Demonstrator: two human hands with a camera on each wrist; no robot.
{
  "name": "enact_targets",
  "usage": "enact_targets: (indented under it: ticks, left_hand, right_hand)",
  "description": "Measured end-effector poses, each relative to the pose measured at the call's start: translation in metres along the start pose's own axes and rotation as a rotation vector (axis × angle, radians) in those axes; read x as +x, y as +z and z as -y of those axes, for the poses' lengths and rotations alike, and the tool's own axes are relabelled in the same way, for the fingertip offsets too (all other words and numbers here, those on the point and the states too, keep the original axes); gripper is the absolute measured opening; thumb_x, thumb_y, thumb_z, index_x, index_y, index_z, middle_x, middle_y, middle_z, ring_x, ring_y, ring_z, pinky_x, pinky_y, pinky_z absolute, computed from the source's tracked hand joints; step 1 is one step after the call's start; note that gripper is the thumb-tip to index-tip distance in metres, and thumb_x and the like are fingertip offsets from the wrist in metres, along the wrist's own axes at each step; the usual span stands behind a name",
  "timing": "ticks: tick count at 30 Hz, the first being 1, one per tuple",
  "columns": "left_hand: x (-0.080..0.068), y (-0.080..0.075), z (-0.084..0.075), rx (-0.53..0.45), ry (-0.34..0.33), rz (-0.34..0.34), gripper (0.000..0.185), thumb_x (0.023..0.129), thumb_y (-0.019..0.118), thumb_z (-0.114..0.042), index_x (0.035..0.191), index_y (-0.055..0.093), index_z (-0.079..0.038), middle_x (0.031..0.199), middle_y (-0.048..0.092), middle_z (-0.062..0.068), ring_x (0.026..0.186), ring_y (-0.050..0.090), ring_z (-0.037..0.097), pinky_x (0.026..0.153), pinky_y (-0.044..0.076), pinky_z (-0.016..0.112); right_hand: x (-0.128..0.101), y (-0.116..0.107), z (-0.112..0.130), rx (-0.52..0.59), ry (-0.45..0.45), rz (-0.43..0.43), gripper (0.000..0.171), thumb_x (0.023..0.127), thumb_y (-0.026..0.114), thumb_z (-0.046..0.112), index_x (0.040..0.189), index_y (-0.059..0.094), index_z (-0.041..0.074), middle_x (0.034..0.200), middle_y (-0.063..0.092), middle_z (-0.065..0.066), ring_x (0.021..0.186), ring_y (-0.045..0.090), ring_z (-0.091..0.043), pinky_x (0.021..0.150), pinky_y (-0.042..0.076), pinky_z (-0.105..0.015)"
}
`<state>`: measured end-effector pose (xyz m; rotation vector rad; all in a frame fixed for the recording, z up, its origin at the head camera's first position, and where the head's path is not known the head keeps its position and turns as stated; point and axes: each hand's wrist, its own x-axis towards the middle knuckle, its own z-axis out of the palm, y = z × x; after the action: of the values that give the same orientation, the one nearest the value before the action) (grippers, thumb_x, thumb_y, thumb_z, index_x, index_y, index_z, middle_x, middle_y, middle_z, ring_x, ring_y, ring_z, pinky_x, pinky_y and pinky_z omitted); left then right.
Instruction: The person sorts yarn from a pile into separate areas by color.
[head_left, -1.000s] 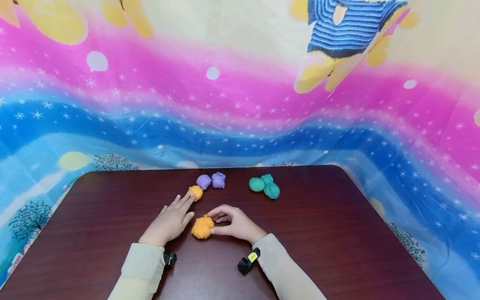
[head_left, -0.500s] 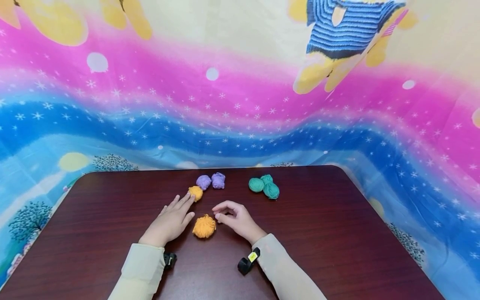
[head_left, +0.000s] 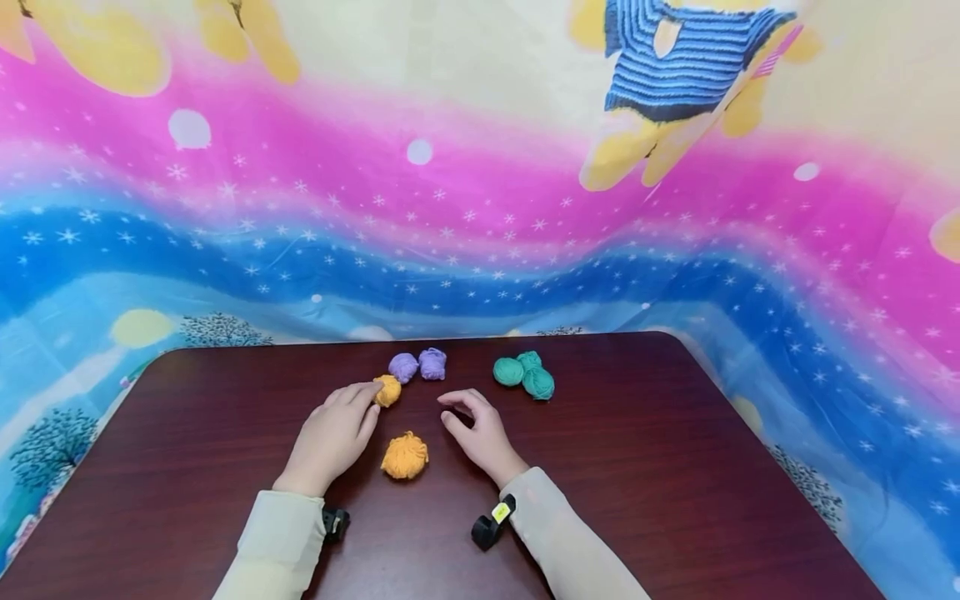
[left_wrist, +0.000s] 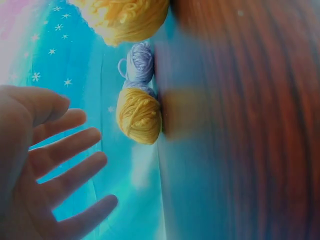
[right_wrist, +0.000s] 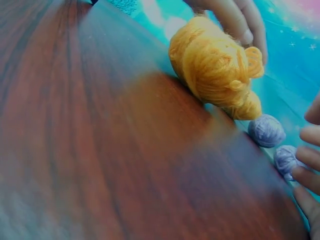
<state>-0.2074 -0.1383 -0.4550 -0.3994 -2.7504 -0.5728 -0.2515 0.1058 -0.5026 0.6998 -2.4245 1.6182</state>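
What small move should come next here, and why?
The left hand should perhaps draw the yellow ball toward the orange ball: that hand is beside the yellow one, and these two lie apart while purple balls and green balls sit grouped.

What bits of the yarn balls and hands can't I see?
Back green ball: head view, partly behind front green ball.
Near orange ball: left wrist view, cut off by the top edge.
Far yellow ball: right wrist view, partly behind near orange ball.
Right hand: right wrist view, cut off by the right edge.
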Motion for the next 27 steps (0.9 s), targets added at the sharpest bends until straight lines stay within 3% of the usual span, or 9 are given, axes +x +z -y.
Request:
enact_targets:
  ticks: [4, 7, 12, 18, 27]
  left_hand:
    - [0.0, -0.001, 0.001, -0.029, 0.002, -0.064, 0.038, 0.1, 0.061, -0.016, 0.136, 0.063, -0.002, 0.133, 0.063, 0.018, 0.124, 0.057, 0.039, 0.099, 0.049, 0.057]
    - [-0.001, 0.0, 0.002, -0.05, -0.011, -0.07, 0.038, 0.1, 0.061, -0.015, 0.135, 0.063, 0.0, 0.132, 0.063, 0.019, 0.123, 0.057, 0.039, 0.098, 0.05, 0.056]
    - [-0.002, 0.001, 0.005, -0.092, -0.065, -0.04, 0.04, 0.101, 0.06, -0.015, 0.138, 0.06, 0.0, 0.135, 0.06, 0.021, 0.124, 0.056, 0.041, 0.098, 0.05, 0.058]
    - [0.005, 0.002, 0.009, -0.156, -0.104, 0.012, 0.042, 0.101, 0.06, -0.014, 0.139, 0.057, 0.004, 0.138, 0.055, 0.026, 0.128, 0.053, 0.044, 0.103, 0.045, 0.06]
    - [0.025, 0.002, 0.011, -0.227, -0.122, 0.121, 0.047, 0.101, 0.06, -0.012, 0.144, 0.051, 0.004, 0.146, 0.047, 0.028, 0.133, 0.048, 0.045, 0.108, 0.041, 0.06]
  right_hand:
    - [0.005, 0.006, -0.004, -0.11, 0.043, -0.042, 0.034, 0.098, 0.063, 0.011, 0.132, 0.065, 0.005, 0.131, 0.06, -0.007, 0.127, 0.057, -0.025, 0.109, 0.045, -0.042]
    - [0.011, 0.01, -0.006, -0.207, 0.077, -0.071, 0.04, 0.099, 0.061, 0.012, 0.138, 0.061, 0.005, 0.138, 0.056, -0.01, 0.131, 0.053, -0.027, 0.11, 0.044, -0.045]
    - [0.022, 0.016, -0.005, -0.317, 0.13, -0.017, 0.054, 0.101, 0.058, 0.019, 0.153, 0.046, 0.008, 0.156, 0.042, -0.014, 0.145, 0.039, -0.031, 0.115, 0.037, -0.051]
    - [0.034, 0.021, -0.004, -0.494, 0.178, 0.09, 0.068, 0.106, 0.05, 0.039, 0.163, 0.023, 0.017, 0.169, 0.019, -0.006, 0.156, 0.014, -0.028, 0.123, 0.019, -0.052]
    - [0.038, 0.022, -0.003, -0.593, 0.22, 0.166, 0.07, 0.107, 0.042, 0.049, 0.165, 0.013, 0.022, 0.17, 0.011, 0.001, 0.156, 0.008, -0.023, 0.125, 0.01, -0.05]
